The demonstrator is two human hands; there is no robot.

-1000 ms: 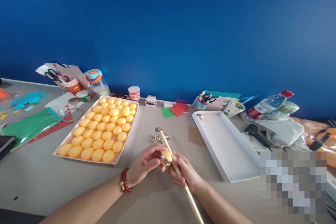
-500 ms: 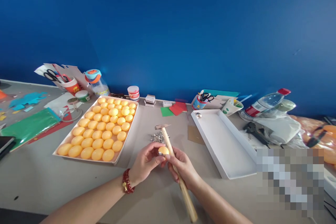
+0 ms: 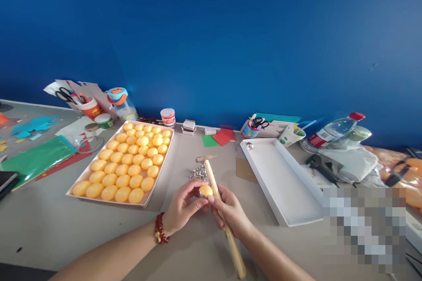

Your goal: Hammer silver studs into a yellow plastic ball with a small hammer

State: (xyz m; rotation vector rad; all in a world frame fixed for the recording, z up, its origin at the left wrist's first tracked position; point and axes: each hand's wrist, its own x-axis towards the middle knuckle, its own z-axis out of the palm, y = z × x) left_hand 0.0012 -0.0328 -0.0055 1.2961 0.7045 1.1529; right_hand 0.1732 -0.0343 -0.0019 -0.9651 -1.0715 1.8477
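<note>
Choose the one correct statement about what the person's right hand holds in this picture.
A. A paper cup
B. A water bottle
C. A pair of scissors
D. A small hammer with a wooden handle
D. The right hand grips the wooden handle of a small hammer, whose metal head points away from the person, while the left hand holds an orange ball beside it.

The orange ball (image 3: 205,190) was partly covered by the fingers of the left hand (image 3: 184,205). The hammer (image 3: 220,210) had its handle partly hidden inside the right hand (image 3: 231,211). Right of the hammer, a pixelated block (image 3: 364,224) obscured the table. The small metal pieces (image 3: 198,172) beyond the ball were too small to identify.
</note>
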